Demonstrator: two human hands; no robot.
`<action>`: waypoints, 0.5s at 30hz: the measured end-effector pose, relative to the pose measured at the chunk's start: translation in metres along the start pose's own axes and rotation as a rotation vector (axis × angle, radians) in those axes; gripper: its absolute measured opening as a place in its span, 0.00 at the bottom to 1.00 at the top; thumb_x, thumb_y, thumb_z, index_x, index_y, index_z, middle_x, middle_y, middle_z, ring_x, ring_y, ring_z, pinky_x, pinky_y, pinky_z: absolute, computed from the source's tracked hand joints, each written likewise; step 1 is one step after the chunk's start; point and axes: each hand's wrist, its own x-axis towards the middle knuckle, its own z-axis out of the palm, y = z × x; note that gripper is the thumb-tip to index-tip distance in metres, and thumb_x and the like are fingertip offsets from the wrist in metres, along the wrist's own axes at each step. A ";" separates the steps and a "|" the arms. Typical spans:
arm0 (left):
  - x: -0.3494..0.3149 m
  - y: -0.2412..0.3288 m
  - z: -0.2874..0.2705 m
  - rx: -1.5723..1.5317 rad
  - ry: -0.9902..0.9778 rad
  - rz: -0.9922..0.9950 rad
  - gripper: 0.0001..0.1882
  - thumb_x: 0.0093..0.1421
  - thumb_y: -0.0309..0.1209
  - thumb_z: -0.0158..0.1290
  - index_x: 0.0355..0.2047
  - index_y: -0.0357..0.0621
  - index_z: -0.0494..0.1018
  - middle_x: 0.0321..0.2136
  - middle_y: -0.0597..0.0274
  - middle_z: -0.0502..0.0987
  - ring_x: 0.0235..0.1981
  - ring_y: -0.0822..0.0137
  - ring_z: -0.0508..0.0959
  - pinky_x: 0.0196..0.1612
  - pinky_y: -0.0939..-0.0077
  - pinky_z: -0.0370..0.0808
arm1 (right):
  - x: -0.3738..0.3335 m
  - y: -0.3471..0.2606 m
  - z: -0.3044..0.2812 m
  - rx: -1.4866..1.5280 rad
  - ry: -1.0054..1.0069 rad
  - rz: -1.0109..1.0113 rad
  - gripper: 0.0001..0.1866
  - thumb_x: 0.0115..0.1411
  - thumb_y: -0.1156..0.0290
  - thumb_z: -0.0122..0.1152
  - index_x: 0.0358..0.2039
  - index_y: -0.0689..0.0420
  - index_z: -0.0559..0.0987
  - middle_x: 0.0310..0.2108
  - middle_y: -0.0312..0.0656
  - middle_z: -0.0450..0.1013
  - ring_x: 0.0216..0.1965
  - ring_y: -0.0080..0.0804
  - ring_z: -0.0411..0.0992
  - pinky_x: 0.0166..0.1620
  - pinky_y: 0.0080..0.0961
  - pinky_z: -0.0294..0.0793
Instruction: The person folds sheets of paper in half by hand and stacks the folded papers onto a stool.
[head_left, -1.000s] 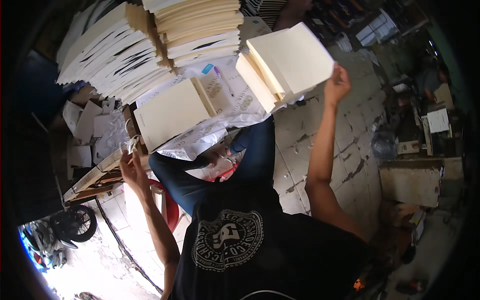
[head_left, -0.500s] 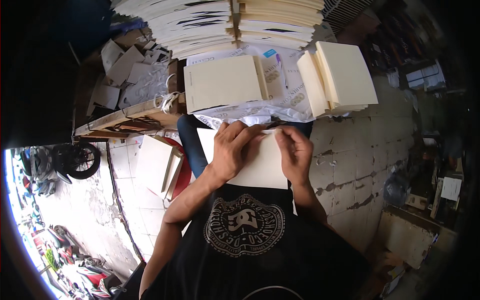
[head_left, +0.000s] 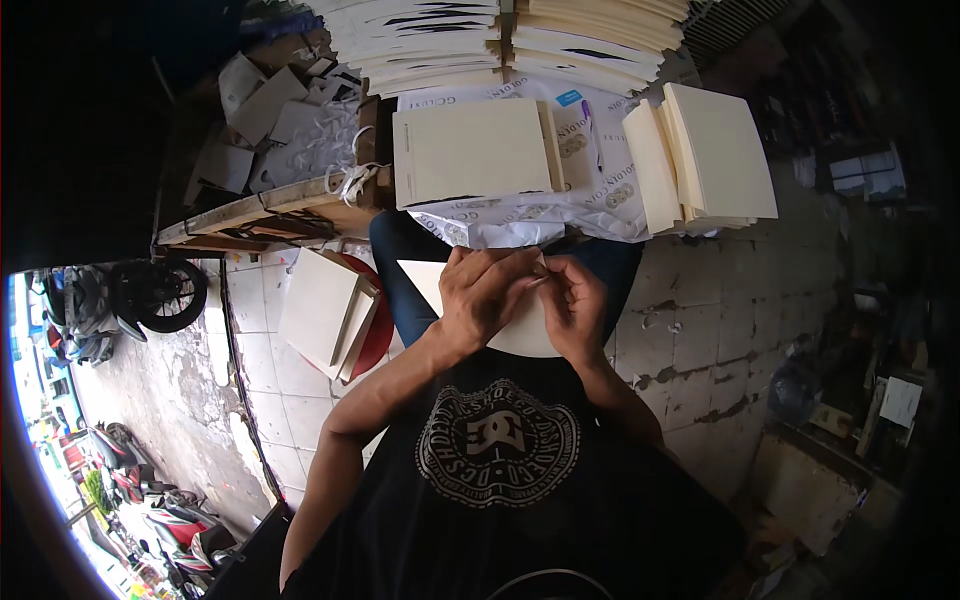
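Drawn inward since the earlier frame, the right hand [head_left: 574, 306] sits just beside the left hand [head_left: 482, 297], both seemingly pinching the far edge of a cream paper sheet [head_left: 525, 336] over the blue-trousered thighs [head_left: 618, 278], which probably support it during such close two-handed fingerwork.

- Shirt [head_left: 640, 530]: black, the cloth dark and plain around its print.
- Print [head_left: 500, 442]: large, rounded, grey-white, on the front; a ring of lettering runs about a pale central emblem, with a dashed border outside.
- Arc [head_left: 550, 571]: thin, pale, curving over the black at the lower edge; cord or trim, cannot tell which.
- Left hand [head_left: 482, 298] and right hand [head_left: 577, 308]: bare.
- Forearms [head_left: 395, 385]: bare too.
- Trousers [head_left: 398, 288]: dark blue.
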 end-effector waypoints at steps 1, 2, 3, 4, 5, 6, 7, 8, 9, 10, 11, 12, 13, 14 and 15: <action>-0.003 -0.003 0.003 -0.004 -0.008 -0.012 0.19 0.49 0.28 0.67 0.43 0.45 0.80 0.32 0.65 0.81 0.29 0.66 0.78 0.33 0.71 0.68 | -0.001 0.000 0.000 0.027 0.000 -0.003 0.06 0.65 0.78 0.57 0.42 0.66 0.76 0.31 0.35 0.77 0.32 0.12 0.72 0.31 0.12 0.68; -0.004 -0.004 0.005 -0.009 -0.016 -0.025 0.19 0.50 0.31 0.67 0.43 0.46 0.79 0.31 0.67 0.80 0.30 0.68 0.78 0.33 0.72 0.66 | -0.001 -0.001 -0.001 0.054 0.000 -0.006 0.06 0.65 0.79 0.57 0.42 0.66 0.76 0.32 0.35 0.77 0.32 0.12 0.72 0.33 0.11 0.68; -0.004 -0.004 0.006 -0.014 -0.016 -0.024 0.19 0.50 0.31 0.67 0.43 0.46 0.79 0.31 0.67 0.80 0.30 0.68 0.78 0.33 0.72 0.66 | -0.002 -0.002 -0.001 0.050 0.003 -0.006 0.06 0.65 0.79 0.57 0.42 0.66 0.76 0.32 0.35 0.77 0.32 0.12 0.72 0.33 0.11 0.68; -0.004 -0.005 0.008 -0.033 -0.013 -0.023 0.19 0.49 0.31 0.67 0.44 0.46 0.80 0.31 0.67 0.80 0.29 0.68 0.78 0.33 0.72 0.66 | -0.002 -0.003 -0.001 0.050 0.016 -0.013 0.07 0.65 0.80 0.56 0.42 0.66 0.76 0.32 0.36 0.77 0.33 0.12 0.72 0.33 0.11 0.68; -0.003 -0.005 0.009 -0.053 -0.010 -0.021 0.20 0.49 0.31 0.68 0.44 0.46 0.80 0.30 0.67 0.80 0.29 0.68 0.78 0.33 0.72 0.67 | -0.003 -0.004 -0.001 0.050 0.030 -0.020 0.07 0.65 0.80 0.56 0.43 0.66 0.76 0.33 0.36 0.77 0.33 0.12 0.72 0.34 0.11 0.69; -0.003 -0.006 0.010 -0.059 -0.010 -0.021 0.20 0.49 0.31 0.68 0.44 0.46 0.80 0.30 0.67 0.80 0.29 0.68 0.78 0.33 0.72 0.67 | -0.004 -0.001 -0.001 0.046 0.033 -0.019 0.07 0.65 0.80 0.56 0.43 0.66 0.76 0.33 0.36 0.77 0.33 0.12 0.72 0.34 0.11 0.69; -0.003 -0.007 0.009 -0.069 -0.029 -0.017 0.20 0.49 0.31 0.68 0.44 0.46 0.79 0.30 0.66 0.80 0.29 0.67 0.78 0.33 0.71 0.67 | -0.005 0.004 0.000 0.027 0.067 -0.031 0.08 0.65 0.80 0.56 0.44 0.67 0.77 0.32 0.36 0.77 0.32 0.12 0.71 0.34 0.11 0.69; -0.003 -0.008 0.009 -0.078 -0.048 -0.014 0.20 0.49 0.30 0.68 0.44 0.45 0.79 0.30 0.66 0.80 0.29 0.66 0.78 0.32 0.71 0.67 | -0.006 0.006 0.000 0.010 0.100 -0.043 0.09 0.66 0.80 0.55 0.46 0.67 0.77 0.31 0.36 0.77 0.32 0.12 0.71 0.34 0.11 0.69; -0.003 -0.009 0.008 -0.081 -0.048 -0.014 0.20 0.49 0.30 0.68 0.44 0.45 0.79 0.30 0.66 0.80 0.29 0.66 0.78 0.32 0.71 0.67 | -0.006 0.006 -0.002 0.007 0.102 -0.042 0.09 0.66 0.80 0.55 0.46 0.67 0.77 0.31 0.36 0.77 0.32 0.12 0.71 0.34 0.11 0.69; -0.003 -0.009 0.007 -0.093 -0.044 -0.042 0.19 0.49 0.27 0.67 0.43 0.43 0.80 0.30 0.62 0.80 0.29 0.63 0.78 0.33 0.70 0.70 | -0.004 0.006 -0.004 -0.041 0.053 -0.036 0.10 0.66 0.79 0.55 0.47 0.66 0.77 0.30 0.36 0.77 0.31 0.12 0.70 0.33 0.12 0.69; -0.003 -0.009 0.006 -0.103 -0.039 -0.071 0.18 0.48 0.25 0.67 0.42 0.41 0.80 0.30 0.59 0.80 0.30 0.60 0.78 0.34 0.69 0.72 | -0.002 0.003 -0.004 -0.089 0.003 -0.031 0.12 0.66 0.79 0.55 0.49 0.66 0.77 0.29 0.36 0.77 0.30 0.12 0.69 0.32 0.12 0.69; -0.004 -0.010 0.005 -0.103 -0.038 -0.072 0.18 0.48 0.25 0.67 0.42 0.41 0.80 0.30 0.59 0.80 0.30 0.60 0.78 0.34 0.69 0.72 | -0.001 -0.001 -0.004 -0.089 0.001 -0.031 0.12 0.66 0.79 0.55 0.49 0.66 0.77 0.29 0.36 0.77 0.30 0.12 0.69 0.32 0.12 0.69; -0.005 -0.012 0.005 -0.098 -0.023 -0.077 0.18 0.48 0.24 0.67 0.42 0.41 0.80 0.31 0.58 0.80 0.30 0.59 0.78 0.34 0.69 0.73 | -0.001 -0.008 -0.005 -0.168 -0.032 -0.004 0.12 0.67 0.78 0.55 0.49 0.65 0.77 0.28 0.36 0.76 0.28 0.12 0.69 0.31 0.12 0.69; -0.006 -0.012 0.005 -0.093 -0.007 -0.080 0.18 0.49 0.24 0.67 0.41 0.40 0.81 0.31 0.58 0.80 0.30 0.59 0.78 0.34 0.68 0.73 | 0.001 -0.013 -0.005 -0.248 -0.064 0.022 0.12 0.67 0.78 0.55 0.49 0.65 0.77 0.27 0.36 0.76 0.27 0.11 0.68 0.30 0.13 0.68; -0.007 -0.013 0.005 -0.092 -0.006 -0.079 0.18 0.49 0.24 0.67 0.41 0.40 0.81 0.31 0.58 0.80 0.30 0.59 0.78 0.34 0.68 0.73 | 0.002 -0.012 -0.001 -0.248 -0.065 0.021 0.12 0.67 0.78 0.55 0.49 0.65 0.77 0.27 0.36 0.76 0.27 0.11 0.68 0.30 0.13 0.68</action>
